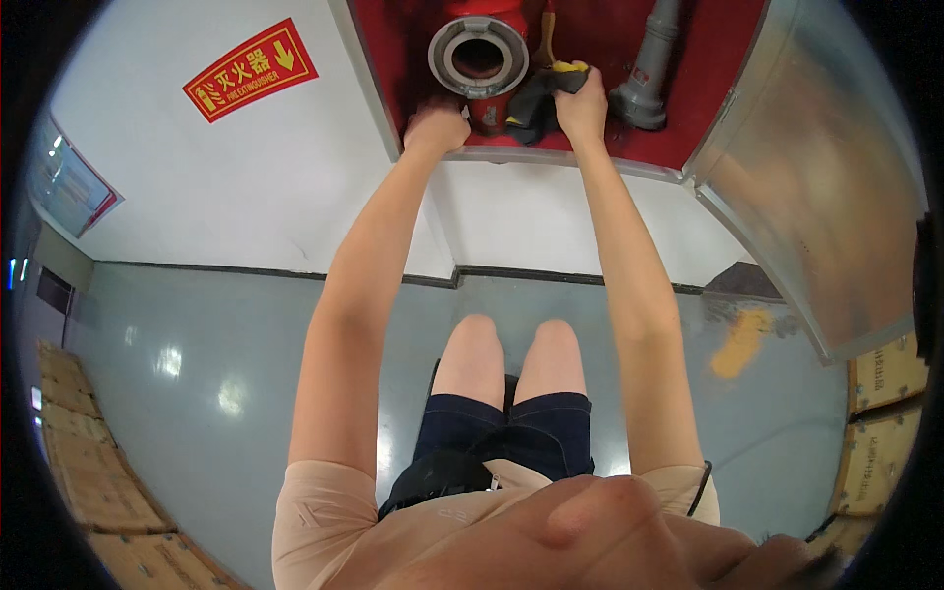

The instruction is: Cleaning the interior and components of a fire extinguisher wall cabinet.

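Note:
Both my hands reach into a red-lined wall cabinet (689, 96). My right hand (582, 107) is closed on a dark grey cloth with yellow edging (535, 110), right of a red hydrant valve (490, 110) with a round metal coupling (479, 59). My left hand (439, 127) rests at the cabinet's lower left, beside the valve's base; its fingers are blurred and partly hidden, so whether it holds anything is unclear. Behind the cloth a brush with a wooden handle (547, 37) stands upright. A grey hose nozzle (649, 81) stands to the right of my right hand.
The cabinet's metal-framed door (818, 184) hangs open at the right. A red fire extinguisher sign (251, 70) is on the white wall at the left. Cardboard boxes (110, 472) line the left rim, with more boxes (885, 442) at the right. A metal lip (516, 154) edges the cabinet floor.

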The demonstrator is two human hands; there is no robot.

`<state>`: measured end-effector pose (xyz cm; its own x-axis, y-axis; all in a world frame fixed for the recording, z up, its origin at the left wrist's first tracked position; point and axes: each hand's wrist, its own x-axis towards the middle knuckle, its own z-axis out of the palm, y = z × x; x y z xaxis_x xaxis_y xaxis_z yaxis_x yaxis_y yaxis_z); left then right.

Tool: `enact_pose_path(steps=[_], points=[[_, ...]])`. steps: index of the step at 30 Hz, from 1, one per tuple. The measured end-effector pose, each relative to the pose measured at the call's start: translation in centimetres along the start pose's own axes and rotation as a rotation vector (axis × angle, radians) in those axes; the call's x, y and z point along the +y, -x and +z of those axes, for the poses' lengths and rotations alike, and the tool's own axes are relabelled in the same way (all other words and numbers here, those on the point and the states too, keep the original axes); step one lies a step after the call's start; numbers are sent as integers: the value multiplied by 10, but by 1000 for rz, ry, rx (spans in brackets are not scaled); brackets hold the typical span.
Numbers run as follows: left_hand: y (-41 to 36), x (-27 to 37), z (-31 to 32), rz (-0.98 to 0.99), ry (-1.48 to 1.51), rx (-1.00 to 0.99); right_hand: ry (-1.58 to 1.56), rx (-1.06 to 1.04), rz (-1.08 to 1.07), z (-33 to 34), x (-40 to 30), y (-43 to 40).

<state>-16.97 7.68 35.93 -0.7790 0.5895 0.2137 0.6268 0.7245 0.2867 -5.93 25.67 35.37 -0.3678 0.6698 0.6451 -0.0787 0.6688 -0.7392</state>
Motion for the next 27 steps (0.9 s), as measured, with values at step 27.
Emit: enact_pose_path(steps=[27], points=[[-13, -24, 19, 169, -360, 1, -1027, -911, 440, 89, -9, -111]])
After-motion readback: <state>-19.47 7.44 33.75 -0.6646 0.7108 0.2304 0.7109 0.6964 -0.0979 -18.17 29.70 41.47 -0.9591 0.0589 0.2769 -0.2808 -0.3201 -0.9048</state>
